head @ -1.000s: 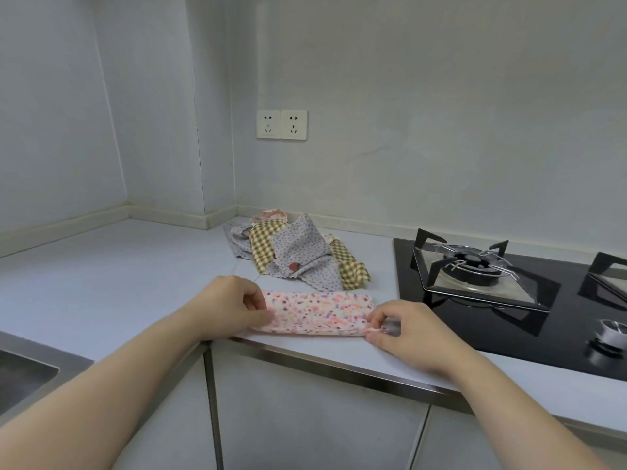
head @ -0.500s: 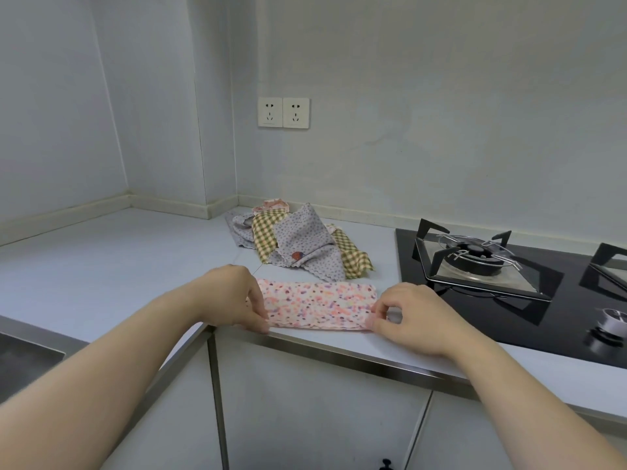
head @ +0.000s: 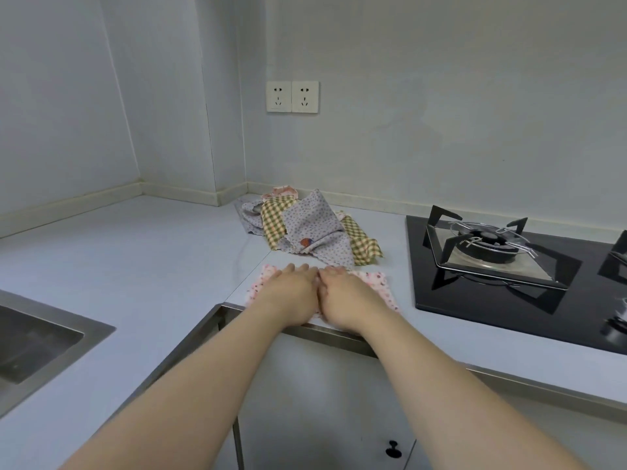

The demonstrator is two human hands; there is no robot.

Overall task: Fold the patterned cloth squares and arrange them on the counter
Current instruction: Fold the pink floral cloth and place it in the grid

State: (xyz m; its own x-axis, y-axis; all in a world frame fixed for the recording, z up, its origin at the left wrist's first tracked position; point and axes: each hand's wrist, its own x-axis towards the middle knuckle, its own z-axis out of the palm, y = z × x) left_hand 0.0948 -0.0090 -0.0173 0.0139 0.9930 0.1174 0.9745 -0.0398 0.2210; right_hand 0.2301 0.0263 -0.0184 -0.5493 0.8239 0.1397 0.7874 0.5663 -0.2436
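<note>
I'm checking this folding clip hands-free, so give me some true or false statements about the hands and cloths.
1. The left hand and right hand rest side by side on the pink cloth. True.
2. The pile of unfolded cloths lies on the stove. False: it lies on the counter, left of the stove.
3. A sink lies to the person's left. True.
4. Plugs fill the wall sockets. False: both are empty.

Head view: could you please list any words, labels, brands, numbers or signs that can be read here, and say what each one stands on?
No text can be read in this view.
Sockets: only slot holes, no legible print.
Hob: no brand or marks show; the knob at the edge is blurred.
Pink cloth and grey cloth: patterns only; the grey one's small red patch is too small to read.
</note>
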